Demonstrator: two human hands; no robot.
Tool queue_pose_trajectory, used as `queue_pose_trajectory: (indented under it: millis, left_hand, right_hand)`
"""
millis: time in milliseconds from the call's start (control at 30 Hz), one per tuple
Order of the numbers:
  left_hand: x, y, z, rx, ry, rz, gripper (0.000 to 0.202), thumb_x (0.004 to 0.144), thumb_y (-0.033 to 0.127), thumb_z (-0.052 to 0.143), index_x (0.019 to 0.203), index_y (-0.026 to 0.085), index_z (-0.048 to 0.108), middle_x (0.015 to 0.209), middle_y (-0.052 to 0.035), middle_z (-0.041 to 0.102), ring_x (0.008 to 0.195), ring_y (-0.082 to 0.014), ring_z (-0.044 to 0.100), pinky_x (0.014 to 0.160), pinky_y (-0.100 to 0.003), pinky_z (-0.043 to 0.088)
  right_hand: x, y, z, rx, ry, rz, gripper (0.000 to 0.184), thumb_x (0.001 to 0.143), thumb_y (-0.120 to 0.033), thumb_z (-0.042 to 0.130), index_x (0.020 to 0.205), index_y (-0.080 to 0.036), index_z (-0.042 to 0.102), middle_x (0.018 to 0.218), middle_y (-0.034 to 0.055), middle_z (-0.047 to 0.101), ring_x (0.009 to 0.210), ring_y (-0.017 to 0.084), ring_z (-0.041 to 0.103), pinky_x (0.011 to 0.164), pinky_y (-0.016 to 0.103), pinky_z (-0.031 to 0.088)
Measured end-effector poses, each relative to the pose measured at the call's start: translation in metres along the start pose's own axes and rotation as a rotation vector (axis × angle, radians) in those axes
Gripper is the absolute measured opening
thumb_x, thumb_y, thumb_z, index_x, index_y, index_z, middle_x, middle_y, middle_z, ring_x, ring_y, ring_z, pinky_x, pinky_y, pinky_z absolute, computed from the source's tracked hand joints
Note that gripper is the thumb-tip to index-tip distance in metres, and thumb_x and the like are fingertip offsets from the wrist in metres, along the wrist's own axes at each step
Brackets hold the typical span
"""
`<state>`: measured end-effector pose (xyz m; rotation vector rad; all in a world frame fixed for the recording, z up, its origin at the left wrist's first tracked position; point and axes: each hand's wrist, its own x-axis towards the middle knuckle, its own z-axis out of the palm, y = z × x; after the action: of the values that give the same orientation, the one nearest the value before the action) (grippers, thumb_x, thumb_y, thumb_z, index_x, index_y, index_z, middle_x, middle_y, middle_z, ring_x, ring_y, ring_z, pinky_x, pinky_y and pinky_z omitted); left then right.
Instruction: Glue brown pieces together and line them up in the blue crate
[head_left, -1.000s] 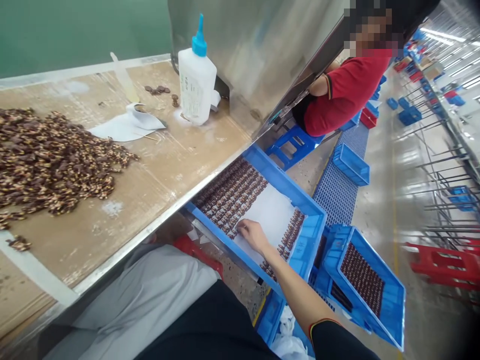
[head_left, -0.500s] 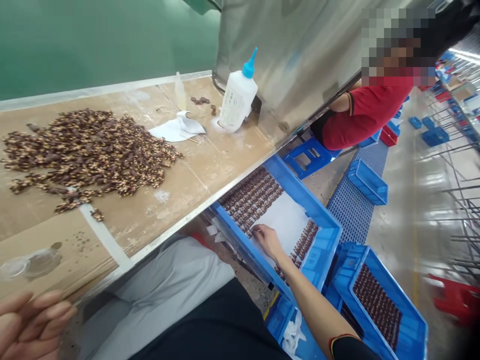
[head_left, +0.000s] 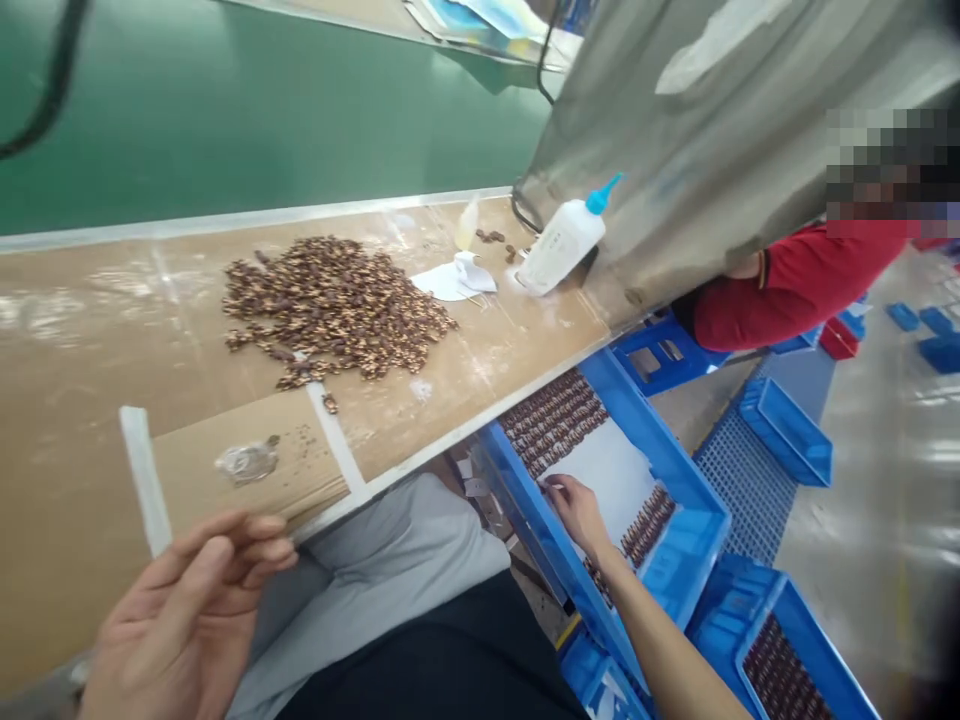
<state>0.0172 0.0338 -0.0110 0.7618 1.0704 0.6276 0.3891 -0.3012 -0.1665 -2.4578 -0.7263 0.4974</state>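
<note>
My right hand [head_left: 579,512] reaches into a blue plastic crate [head_left: 694,545], thumb and fingers pinched together over white paper [head_left: 611,465]. What lies between the fingertips is too small to make out. Just beyond them stand rows of small brown-and-tan figures [head_left: 555,420]; another band of figures [head_left: 649,525] lines the crate's near right side. My left hand [head_left: 195,610] hovers at the front edge of the workbench, palm up, fingers loosely curled and apart, holding nothing. A heaped pile of the same small figures [head_left: 337,305] lies on the bench beyond it.
On the bench [head_left: 67,370] are a white bottle with a blue nozzle [head_left: 562,245], a small clear bottle [head_left: 466,225], a white cloth-like sheet [head_left: 450,280] and a clear plastic lid [head_left: 246,462]. A person in red [head_left: 802,290] sits beyond a grey curtain. Another filled crate [head_left: 817,620] stands lower right.
The view has swung left, so the bench and crate appear farther right. My left hand has come further into view. My right hand stays pinched at the figure rows.
</note>
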Motion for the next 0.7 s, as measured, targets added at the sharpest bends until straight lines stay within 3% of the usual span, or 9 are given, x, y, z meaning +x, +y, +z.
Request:
queue_pose_trajectory:
  millis: [100, 167, 233, 300, 433, 500, 600, 700]
  left_hand:
    - [-0.004, 0.002, 0.007, -0.083, 0.044, 0.064, 0.008, 0.095, 0.032, 0.088, 0.103, 0.031, 0.09, 0.1, 0.0028, 0.089, 0.082, -0.0184, 0.081, 0.085, -0.024, 0.071]
    - [-0.005, 0.002, 0.011, -0.107, 0.021, 0.08, 0.015, 0.09, 0.036, 0.094, 0.102, 0.028, 0.09, 0.099, -0.0008, 0.089, 0.079, -0.0191, 0.081, 0.081, -0.025, 0.071]
    - [-0.005, 0.0, 0.011, -0.127, 0.008, 0.095, 0.022, 0.086, 0.039, 0.098, 0.102, 0.027, 0.09, 0.098, -0.003, 0.089, 0.078, -0.0191, 0.082, 0.08, -0.026, 0.071]
    - [-0.006, -0.001, 0.01, -0.139, -0.005, 0.1, 0.024, 0.086, 0.04, 0.098, 0.104, 0.026, 0.09, 0.099, -0.0043, 0.089, 0.078, -0.019, 0.082, 0.081, -0.025, 0.071]
    - [-0.013, -0.005, 0.001, -0.09, -0.037, 0.129, 0.024, 0.093, 0.039, 0.093, 0.111, 0.025, 0.09, 0.105, -0.0083, 0.089, 0.084, -0.021, 0.084, 0.084, -0.027, 0.07]
    - [-0.023, -0.008, -0.008, -0.053, -0.029, 0.145, 0.024, 0.094, 0.04, 0.092, 0.112, 0.024, 0.09, 0.107, -0.0095, 0.089, 0.086, -0.0226, 0.084, 0.085, -0.03, 0.071]
    - [-0.043, -0.015, -0.028, -0.031, 0.095, 0.186, 0.026, 0.092, 0.042, 0.093, 0.11, 0.023, 0.09, 0.106, -0.0094, 0.089, 0.085, -0.0231, 0.084, 0.087, -0.03, 0.072]
    - [-0.068, -0.021, -0.057, -0.025, 0.271, 0.258, 0.034, 0.086, 0.049, 0.097, 0.107, 0.023, 0.09, 0.102, -0.0094, 0.089, 0.082, -0.0246, 0.085, 0.084, -0.03, 0.072]
  right_hand:
    - [0.005, -0.032, -0.022, 0.053, 0.163, -0.017, 0.045, 0.105, -0.062, 0.063, 0.098, -0.022, 0.081, 0.08, 0.0075, 0.081, 0.067, 0.028, 0.077, 0.07, 0.042, 0.064]
    - [0.014, -0.07, -0.039, 0.089, 0.276, -0.039, 0.045, 0.108, -0.061, 0.061, 0.107, -0.02, 0.081, 0.077, 0.0056, 0.078, 0.066, 0.026, 0.076, 0.066, 0.038, 0.062]
    - [0.026, -0.125, -0.049, 0.143, 0.335, -0.109, 0.04, 0.11, -0.056, 0.063, 0.117, -0.021, 0.08, 0.085, 0.0044, 0.08, 0.074, 0.024, 0.077, 0.072, 0.036, 0.062]
    - [0.041, -0.191, -0.049, 0.242, 0.288, -0.274, 0.03, 0.111, -0.049, 0.068, 0.12, -0.023, 0.081, 0.096, 0.0039, 0.082, 0.082, 0.021, 0.078, 0.08, 0.034, 0.063]
    - [0.067, -0.317, -0.014, 0.267, -0.113, -0.754, 0.012, 0.11, -0.03, 0.073, 0.115, -0.025, 0.083, 0.113, 0.0029, 0.085, 0.102, 0.019, 0.079, 0.092, 0.031, 0.062]
    - [0.075, -0.359, 0.011, 0.142, -0.212, -0.86, 0.01, 0.11, -0.022, 0.073, 0.113, -0.023, 0.082, 0.11, 0.0026, 0.084, 0.1, 0.018, 0.078, 0.091, 0.029, 0.06]
    - [0.081, -0.395, 0.04, -0.185, -0.197, -0.834, 0.016, 0.111, -0.027, 0.073, 0.097, -0.021, 0.079, 0.1, 0.0043, 0.081, 0.093, 0.02, 0.075, 0.086, 0.03, 0.054]
    - [0.078, -0.411, 0.046, -0.39, -0.198, -0.786, 0.021, 0.109, -0.034, 0.075, 0.092, -0.022, 0.076, 0.099, 0.0061, 0.08, 0.094, 0.024, 0.075, 0.081, 0.032, 0.05]
